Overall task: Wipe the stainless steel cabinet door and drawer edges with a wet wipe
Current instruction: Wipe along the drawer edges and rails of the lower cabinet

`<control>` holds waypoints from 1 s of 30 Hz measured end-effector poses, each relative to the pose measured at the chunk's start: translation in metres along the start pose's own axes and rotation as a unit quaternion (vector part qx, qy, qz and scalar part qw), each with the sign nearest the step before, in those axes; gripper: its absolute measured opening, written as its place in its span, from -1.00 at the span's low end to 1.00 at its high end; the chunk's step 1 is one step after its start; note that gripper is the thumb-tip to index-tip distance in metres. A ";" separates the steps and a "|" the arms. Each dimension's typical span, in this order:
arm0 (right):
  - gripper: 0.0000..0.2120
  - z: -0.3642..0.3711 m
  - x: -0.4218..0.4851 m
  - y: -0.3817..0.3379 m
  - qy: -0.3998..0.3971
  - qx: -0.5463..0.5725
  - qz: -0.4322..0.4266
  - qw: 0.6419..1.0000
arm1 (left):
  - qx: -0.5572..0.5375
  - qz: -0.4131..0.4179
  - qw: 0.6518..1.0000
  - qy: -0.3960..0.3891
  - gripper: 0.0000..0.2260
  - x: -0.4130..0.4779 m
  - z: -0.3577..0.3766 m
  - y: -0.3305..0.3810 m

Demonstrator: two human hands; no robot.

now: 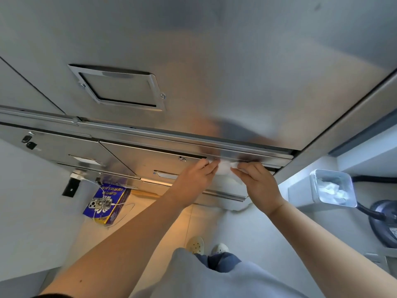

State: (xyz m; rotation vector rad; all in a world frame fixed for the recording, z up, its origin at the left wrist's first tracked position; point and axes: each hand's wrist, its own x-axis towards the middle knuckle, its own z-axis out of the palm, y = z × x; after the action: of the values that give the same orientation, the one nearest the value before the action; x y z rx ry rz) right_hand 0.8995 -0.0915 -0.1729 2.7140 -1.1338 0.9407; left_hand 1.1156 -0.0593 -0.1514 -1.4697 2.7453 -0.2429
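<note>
The left hand (193,179) and the right hand (261,186) meet at the drawer edge (268,161), just under the stainless steel cabinet door (214,72). Each appears to pinch one end of the white wet wipe (224,168), which lies against that edge between their fingertips. To do this pass well, I judge the wipe should stay folded over the lip, pressed firmly, and be drawn along the edge in one direction, so grime in the groove lifts and does not smear.
</note>
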 end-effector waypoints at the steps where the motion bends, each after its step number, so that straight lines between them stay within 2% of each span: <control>1: -0.68 0.000 0.000 0.002 -0.015 -0.003 0.000 1.000 | 0.002 -0.006 1.000 -0.008 -0.44 0.001 -0.001 0.001; 3: -0.66 -0.001 -0.004 0.005 -0.042 -0.014 0.003 0.999 | 0.001 -0.015 1.000 -0.020 -0.43 0.002 -0.004 0.004; 7: -0.55 -0.003 -0.019 0.003 -0.061 -0.016 0.036 0.997 | -0.048 -0.055 0.997 0.002 -0.57 0.002 -0.004 0.014; 10: -0.52 -0.008 -0.027 0.000 -0.053 -0.024 0.069 0.996 | -0.096 -0.100 0.990 0.005 -0.51 0.004 0.000 0.026; 14: -0.57 -0.020 -0.032 0.000 -0.049 -0.028 0.109 0.992 | -0.056 -0.134 0.989 -0.019 -0.45 0.008 0.005 0.038; 19: -0.53 -0.035 -0.037 -0.004 -0.055 -0.018 0.180 0.982 | -0.019 -0.162 0.986 -0.028 -0.43 0.009 0.010 0.043; 22: -0.61 -0.038 -0.037 -0.022 -0.043 0.029 0.148 0.988 | -0.019 -0.180 0.983 -0.035 -0.43 0.011 0.012 0.049; 25: -0.57 -0.031 -0.032 -0.040 -0.114 0.025 0.108 0.987 | -0.022 -0.195 0.980 -0.044 -0.41 0.012 0.012 0.053; 27: -0.45 -0.023 -0.025 -0.045 -0.159 -0.003 0.145 0.977 | -0.018 -0.197 0.979 -0.052 -0.37 0.012 0.012 0.053; 30: -0.38 -0.015 -0.017 -0.053 -0.201 -0.042 0.180 0.962 | -0.013 -0.199 0.978 -0.063 -0.33 0.012 0.011 0.052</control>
State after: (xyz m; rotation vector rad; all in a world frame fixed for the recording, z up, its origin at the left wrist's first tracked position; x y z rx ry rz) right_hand 0.9176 -0.0387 -0.1609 2.7527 -1.7382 0.3455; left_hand 1.0666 -0.0425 -0.1694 -1.9578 2.3433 -0.1134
